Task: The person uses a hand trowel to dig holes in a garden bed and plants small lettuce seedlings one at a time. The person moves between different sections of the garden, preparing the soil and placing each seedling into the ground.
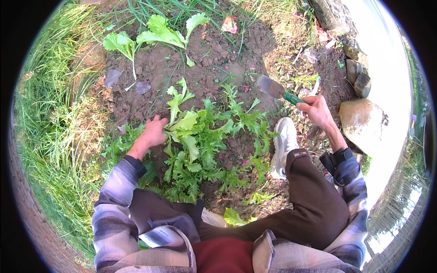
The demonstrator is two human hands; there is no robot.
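My right hand (317,110) grips the green handle of a small flat-bladed hand tool (271,86), its metal blade pointing up-left just over the soil. My left hand (155,131) is at the base of a pale green lettuce plant (186,123); its fingertips are partly hidden by the leaves, so whether they close on the stem does not show. Frilly-leaved greens (205,153) grow in the soil between my hands. Beyond them, a lettuce seedling (121,46) and another leafy plant (164,34) lean over brown, crumbly soil.
Long grass (47,136) borders the bed on the left. At the right edge are a large rounded stone (362,123) and smaller rocks (362,83) beside a bright pale surface. My white shoe (285,143) stands by the greens. A reddish wrapper scrap (229,25) lies at the top.
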